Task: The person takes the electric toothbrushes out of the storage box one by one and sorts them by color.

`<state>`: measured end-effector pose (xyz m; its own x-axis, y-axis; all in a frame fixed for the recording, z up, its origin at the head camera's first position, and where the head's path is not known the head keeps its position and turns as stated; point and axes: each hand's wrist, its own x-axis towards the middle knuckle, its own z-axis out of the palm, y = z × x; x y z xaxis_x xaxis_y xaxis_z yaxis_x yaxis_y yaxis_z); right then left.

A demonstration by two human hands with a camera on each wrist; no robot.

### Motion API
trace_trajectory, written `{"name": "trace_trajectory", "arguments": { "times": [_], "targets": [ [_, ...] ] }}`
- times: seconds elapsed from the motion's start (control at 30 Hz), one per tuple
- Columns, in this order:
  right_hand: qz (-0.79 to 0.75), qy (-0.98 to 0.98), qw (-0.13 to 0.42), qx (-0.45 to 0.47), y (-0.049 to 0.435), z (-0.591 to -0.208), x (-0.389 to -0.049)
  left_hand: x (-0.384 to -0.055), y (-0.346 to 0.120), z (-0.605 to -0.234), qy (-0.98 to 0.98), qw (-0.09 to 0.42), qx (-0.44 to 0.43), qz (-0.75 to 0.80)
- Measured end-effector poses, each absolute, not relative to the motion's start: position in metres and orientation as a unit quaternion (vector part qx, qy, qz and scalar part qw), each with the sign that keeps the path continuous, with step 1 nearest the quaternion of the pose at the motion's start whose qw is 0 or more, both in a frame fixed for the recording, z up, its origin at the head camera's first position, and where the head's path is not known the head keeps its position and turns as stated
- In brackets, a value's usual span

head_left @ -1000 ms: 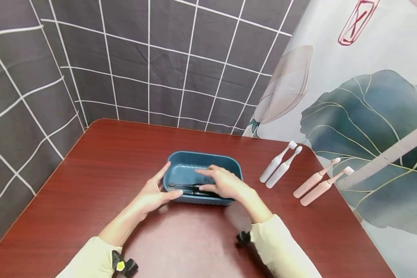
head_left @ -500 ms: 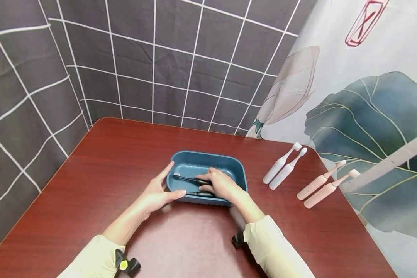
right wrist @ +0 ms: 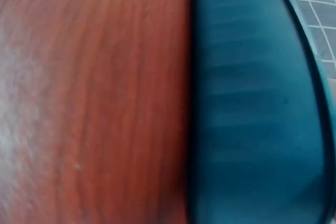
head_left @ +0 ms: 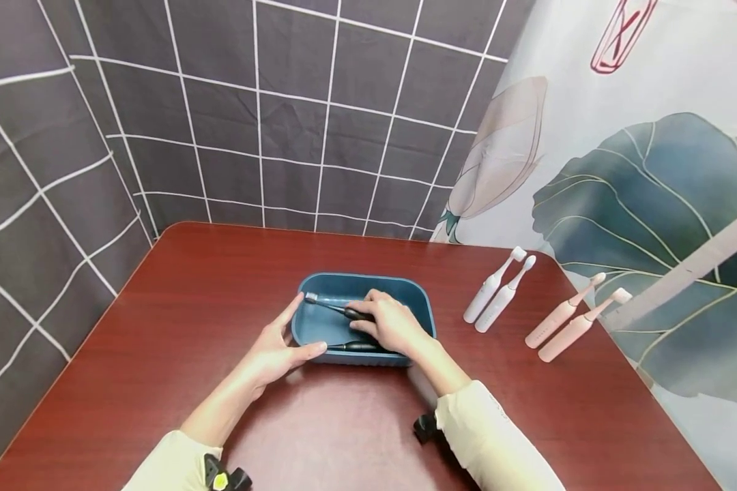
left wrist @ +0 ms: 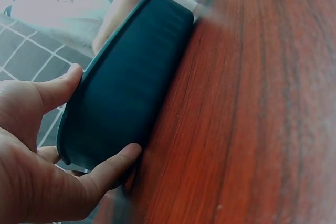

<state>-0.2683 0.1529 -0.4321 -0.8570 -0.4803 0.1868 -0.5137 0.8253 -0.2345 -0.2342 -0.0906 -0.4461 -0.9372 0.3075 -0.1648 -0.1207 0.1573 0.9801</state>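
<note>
A blue plastic bin (head_left: 420, 294) sits on the red-brown table. My left hand (head_left: 273, 353) holds its left end, thumb on the near rim and fingers spread along the outer side; the left wrist view shows the thumb (left wrist: 65, 83) on the bin's edge (left wrist: 123, 77). Inside the bin my right hand (head_left: 396, 326) grips a black electric toothbrush (head_left: 331, 305) by its handle, brush head pointing to the far left corner. Another black electric toothbrush (head_left: 357, 346) lies along the near wall, partly covered. Only the bin's outer side (right wrist: 252, 108) and the table show in the right wrist view.
Right of the bin lie two white electric toothbrushes (head_left: 496, 308) side by side. Farther right, close to the table's edge, are two pink ones (head_left: 566, 337). A dark checked cloth (head_left: 295, 129) and a leaf-print curtain (head_left: 645, 191) hang behind the table (head_left: 190, 300).
My right hand has taken hold of one black toothbrush and lifted it away from the near wall, its head swinging toward the far left corner. The left hand stays on the bin.
</note>
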Motion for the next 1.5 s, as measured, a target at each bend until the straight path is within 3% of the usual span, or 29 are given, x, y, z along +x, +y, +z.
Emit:
{"name": "trace_trajectory", "arguments": {
  "times": [0.2, 0.3, 0.83, 1.07, 1.5],
  "targets": [
    [0.209, -0.932, 0.179, 0.236, 0.161, -0.415, -0.263, -0.233, -0.089, -0.448, 0.748, 0.161, 0.065, 0.641],
    [0.259, -0.915, 0.213, 0.225, 0.166, -0.401, -0.26, -0.233, -0.089, -0.448, 0.749, 0.156, 0.069, 0.641],
    [0.366, -0.851, 0.295, 0.234, 0.187, -0.35, -0.235, -0.231, -0.094, -0.446, 0.742, 0.157, 0.073, 0.648],
    [0.365, -0.85, 0.311, 0.218, 0.183, -0.322, -0.207, -0.233, -0.092, -0.448, 0.735, 0.16, 0.075, 0.655],
    [0.358, -0.852, 0.355, 0.139, 0.215, -0.313, -0.193, -0.234, -0.092, -0.448, 0.739, 0.161, 0.076, 0.65]
  ]
}}
